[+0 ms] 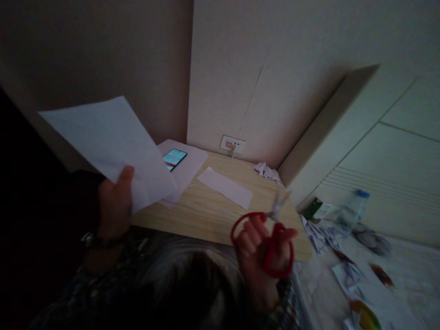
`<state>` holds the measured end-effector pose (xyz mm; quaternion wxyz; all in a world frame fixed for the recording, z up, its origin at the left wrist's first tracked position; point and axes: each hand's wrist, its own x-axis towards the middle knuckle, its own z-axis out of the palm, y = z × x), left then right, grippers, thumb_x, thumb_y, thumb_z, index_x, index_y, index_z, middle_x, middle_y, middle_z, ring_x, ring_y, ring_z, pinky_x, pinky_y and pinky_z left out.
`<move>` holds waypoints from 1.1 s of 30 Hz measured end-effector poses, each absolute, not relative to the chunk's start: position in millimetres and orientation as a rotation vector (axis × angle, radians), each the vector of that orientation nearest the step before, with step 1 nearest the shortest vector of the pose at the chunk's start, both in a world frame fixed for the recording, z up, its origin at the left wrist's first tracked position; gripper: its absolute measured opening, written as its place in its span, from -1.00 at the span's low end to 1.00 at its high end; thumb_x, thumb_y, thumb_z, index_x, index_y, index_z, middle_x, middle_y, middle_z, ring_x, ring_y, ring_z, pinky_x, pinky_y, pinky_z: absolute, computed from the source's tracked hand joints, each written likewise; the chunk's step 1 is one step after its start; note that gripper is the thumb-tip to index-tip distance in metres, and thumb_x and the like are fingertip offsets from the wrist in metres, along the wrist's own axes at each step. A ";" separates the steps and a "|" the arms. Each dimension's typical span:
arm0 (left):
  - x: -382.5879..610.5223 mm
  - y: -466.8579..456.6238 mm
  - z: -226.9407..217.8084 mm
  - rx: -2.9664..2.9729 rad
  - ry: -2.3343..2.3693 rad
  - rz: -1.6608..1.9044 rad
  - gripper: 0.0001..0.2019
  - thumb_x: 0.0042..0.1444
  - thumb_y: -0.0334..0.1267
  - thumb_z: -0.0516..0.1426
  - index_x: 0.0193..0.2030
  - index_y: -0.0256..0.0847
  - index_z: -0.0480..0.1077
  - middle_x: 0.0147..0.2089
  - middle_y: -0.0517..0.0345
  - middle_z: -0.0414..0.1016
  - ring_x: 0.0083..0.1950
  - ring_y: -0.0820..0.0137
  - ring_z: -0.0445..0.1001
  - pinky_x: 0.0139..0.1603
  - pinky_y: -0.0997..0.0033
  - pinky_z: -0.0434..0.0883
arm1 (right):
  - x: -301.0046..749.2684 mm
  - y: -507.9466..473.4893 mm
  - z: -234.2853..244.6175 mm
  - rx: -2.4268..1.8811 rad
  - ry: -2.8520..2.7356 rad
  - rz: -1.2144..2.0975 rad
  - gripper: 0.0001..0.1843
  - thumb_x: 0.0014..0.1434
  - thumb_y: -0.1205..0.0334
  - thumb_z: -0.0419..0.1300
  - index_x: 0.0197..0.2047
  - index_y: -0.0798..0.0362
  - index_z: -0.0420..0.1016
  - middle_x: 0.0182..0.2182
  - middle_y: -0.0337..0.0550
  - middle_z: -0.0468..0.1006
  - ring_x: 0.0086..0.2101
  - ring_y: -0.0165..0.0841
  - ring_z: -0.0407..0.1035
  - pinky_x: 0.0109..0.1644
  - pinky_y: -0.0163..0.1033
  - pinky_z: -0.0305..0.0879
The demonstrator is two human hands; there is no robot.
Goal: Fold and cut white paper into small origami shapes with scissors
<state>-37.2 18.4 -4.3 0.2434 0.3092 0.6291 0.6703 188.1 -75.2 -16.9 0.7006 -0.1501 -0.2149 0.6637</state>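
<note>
My left hand (pixel 117 199) pinches a white sheet of paper (pixel 110 142) by its lower edge, thumb on top, and the sheet is raised above the left end of the wooden table. In my right hand (pixel 257 247) are red-handled scissors (pixel 280 250), with fingers through the loops and the blades pointing up and away, slightly apart and blurred. The scissors are clear of the paper. On the table between my hands lies a cut strip of white paper (pixel 227 187). Behind the held sheet, more white paper (pixel 190 162) lies flat under a lit phone (pixel 175 158).
The small wooden table (pixel 206 215) stands against the wall below a socket (pixel 233 144) with a plug in it. Crumpled paper scraps (pixel 266 172) lie at its back right corner. On the bed (pixel 409 270) at right are a blue-capped bottle (pixel 354 213) and more paper scraps (pixel 318 233).
</note>
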 end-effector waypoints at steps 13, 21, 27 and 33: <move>-12.4 4.1 15.5 0.822 1.569 1.690 -0.87 0.03 -0.17 0.18 -0.33 -0.14 0.49 -0.36 0.09 0.59 -0.24 0.23 0.56 -0.26 0.30 0.51 | 163.4 -78.3 -32.5 -0.413 -0.853 2.000 -0.38 0.01 -0.42 0.08 -0.48 0.04 0.29 -0.64 -0.39 0.05 -0.64 -0.52 -0.18 -0.66 -0.38 -0.18; -7.1 6.0 13.9 0.735 1.452 1.754 -0.86 0.03 -0.22 0.19 -0.32 -0.24 0.45 -0.54 0.24 0.48 -0.46 0.39 0.49 -0.56 0.51 0.40 | 170.1 -86.7 -37.7 -0.549 -0.892 2.074 -0.43 0.14 -0.33 0.02 -0.43 0.08 0.34 -0.62 -0.36 0.10 -0.64 -0.53 -0.12 -0.66 -0.38 -0.18; -5.5 6.0 15.8 0.693 1.393 1.803 -0.87 0.07 -0.27 0.18 -0.28 -0.30 0.44 -0.51 0.24 0.50 -0.46 0.43 0.48 -0.50 0.53 0.41 | 170.4 -86.4 -34.7 -0.504 -0.915 2.117 -0.41 0.14 -0.34 0.00 -0.47 0.07 0.33 -0.63 -0.36 0.08 -0.66 -0.55 -0.13 -0.68 -0.37 -0.20; -6.3 7.0 12.8 0.675 1.381 1.808 -0.90 0.10 -0.27 0.16 -0.27 -0.24 0.43 -0.43 0.20 0.55 -0.36 0.39 0.54 -0.39 0.47 0.48 | 168.3 -89.2 -32.0 -0.461 -0.871 2.197 -0.42 0.10 -0.34 0.06 -0.49 0.08 0.30 -0.63 -0.38 0.04 -0.65 -0.55 -0.16 -0.67 -0.38 -0.27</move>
